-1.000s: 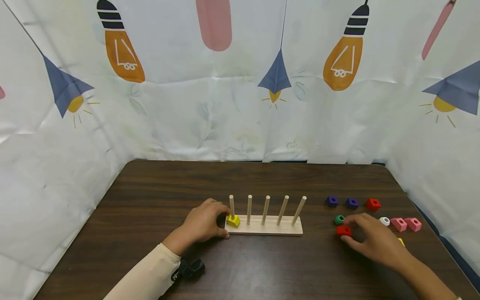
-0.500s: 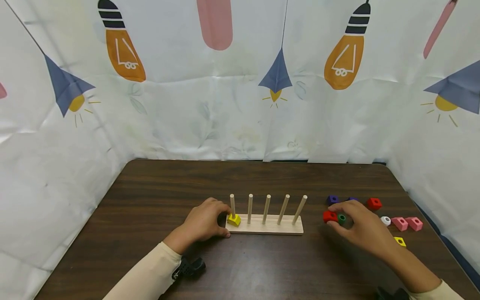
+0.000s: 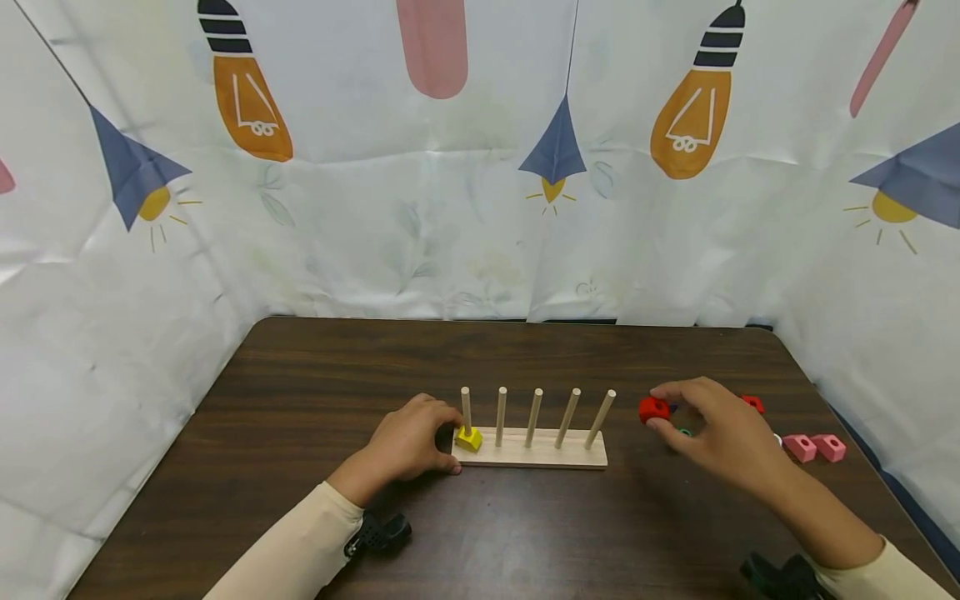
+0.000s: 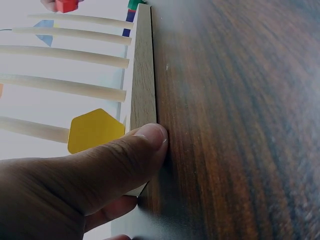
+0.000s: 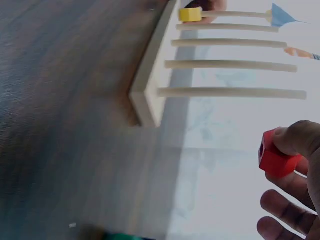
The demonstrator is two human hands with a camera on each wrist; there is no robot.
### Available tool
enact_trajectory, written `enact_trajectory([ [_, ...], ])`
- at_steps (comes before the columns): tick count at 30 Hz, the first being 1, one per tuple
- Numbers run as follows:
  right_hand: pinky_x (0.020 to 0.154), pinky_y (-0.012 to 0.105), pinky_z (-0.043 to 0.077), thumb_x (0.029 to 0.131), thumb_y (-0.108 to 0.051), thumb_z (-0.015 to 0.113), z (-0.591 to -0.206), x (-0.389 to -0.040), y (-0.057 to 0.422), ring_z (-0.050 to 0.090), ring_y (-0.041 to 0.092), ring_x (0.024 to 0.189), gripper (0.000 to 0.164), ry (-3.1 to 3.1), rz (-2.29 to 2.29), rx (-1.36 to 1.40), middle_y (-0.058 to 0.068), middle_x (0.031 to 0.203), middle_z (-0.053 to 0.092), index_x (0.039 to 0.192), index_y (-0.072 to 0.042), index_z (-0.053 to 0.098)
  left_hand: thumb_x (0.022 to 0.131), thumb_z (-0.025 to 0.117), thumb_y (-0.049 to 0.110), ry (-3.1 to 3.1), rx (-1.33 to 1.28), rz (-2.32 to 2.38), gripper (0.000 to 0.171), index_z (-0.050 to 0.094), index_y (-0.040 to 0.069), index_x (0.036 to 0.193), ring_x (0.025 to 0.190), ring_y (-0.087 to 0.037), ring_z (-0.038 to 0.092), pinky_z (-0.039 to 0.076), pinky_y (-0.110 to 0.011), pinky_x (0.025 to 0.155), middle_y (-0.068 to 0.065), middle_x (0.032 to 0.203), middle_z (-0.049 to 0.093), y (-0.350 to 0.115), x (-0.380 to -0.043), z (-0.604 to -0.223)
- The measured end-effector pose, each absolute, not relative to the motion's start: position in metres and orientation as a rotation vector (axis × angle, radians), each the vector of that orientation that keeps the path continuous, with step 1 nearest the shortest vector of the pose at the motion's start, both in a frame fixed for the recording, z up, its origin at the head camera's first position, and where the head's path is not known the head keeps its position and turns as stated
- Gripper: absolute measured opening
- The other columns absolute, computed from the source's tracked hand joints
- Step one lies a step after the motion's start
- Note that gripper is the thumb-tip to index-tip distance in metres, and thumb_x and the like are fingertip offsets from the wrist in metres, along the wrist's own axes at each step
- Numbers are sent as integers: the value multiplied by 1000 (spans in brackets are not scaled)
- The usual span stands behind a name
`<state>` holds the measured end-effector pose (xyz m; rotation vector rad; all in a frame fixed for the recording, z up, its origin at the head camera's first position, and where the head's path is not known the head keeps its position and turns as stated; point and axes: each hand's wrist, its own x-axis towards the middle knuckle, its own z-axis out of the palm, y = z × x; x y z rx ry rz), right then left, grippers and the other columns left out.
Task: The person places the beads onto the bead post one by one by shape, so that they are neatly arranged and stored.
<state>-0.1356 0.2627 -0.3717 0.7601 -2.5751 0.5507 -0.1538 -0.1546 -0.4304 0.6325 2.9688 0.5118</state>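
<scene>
My left hand (image 3: 408, 442) grips the left end of a pale wooden peg board (image 3: 536, 454), thumb on its front edge in the left wrist view. Several upright pegs stand on the board. A yellow pentagonal bead (image 4: 96, 131) sits at the foot of the leftmost peg, beside my left fingers. My right hand (image 3: 723, 433) pinches a red bead (image 5: 278, 155) with a hole through it between thumb and fingers. In the right wrist view the red bead is raised off the table, to the right of the board; the other right fingers are loosely bent.
Two pink beads (image 3: 813, 447) lie at the right of the table (image 3: 337, 358). Another red bead (image 3: 752, 403) lies behind my right hand, and a green bead (image 5: 122, 237) shows at the right wrist view's bottom edge. A printed white cloth (image 3: 420, 250) hangs behind.
My right hand has lifted the red bead from among the other beads and moved it left and up. My left hand stays on the peg board.
</scene>
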Motion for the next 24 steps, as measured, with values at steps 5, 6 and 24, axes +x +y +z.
enact_trajectory([
  [5, 63, 28, 50, 74, -13, 92, -358, -136, 257, 55, 5, 77, 42, -2567, 565, 762, -5, 96, 65, 111, -12, 73, 65, 98, 39, 2969, 639, 520, 52, 75, 26, 109, 111, -20, 57, 53, -50, 77, 7, 113, 69, -154, -154, -430],
  [6, 61, 28, 49, 73, -13, 92, -356, -137, 255, 54, 5, 76, 42, -2561, 565, 766, -5, 96, 65, 111, -11, 73, 65, 98, 39, 2970, 639, 521, 51, 75, 26, 109, 111, -20, 57, 53, -50, 77, 7, 113, 69, -154, -154, -430],
  [24, 67, 33, 54, 75, -12, 92, -319, -145, 229, 62, 11, 83, 44, -2470, 607, 846, -1, 105, 69, 114, -12, 72, 64, 98, 39, 2965, 629, 512, 52, 75, 27, 109, 109, -19, 57, 53, -50, 76, 8, 113, 69, -154, -153, -427],
])
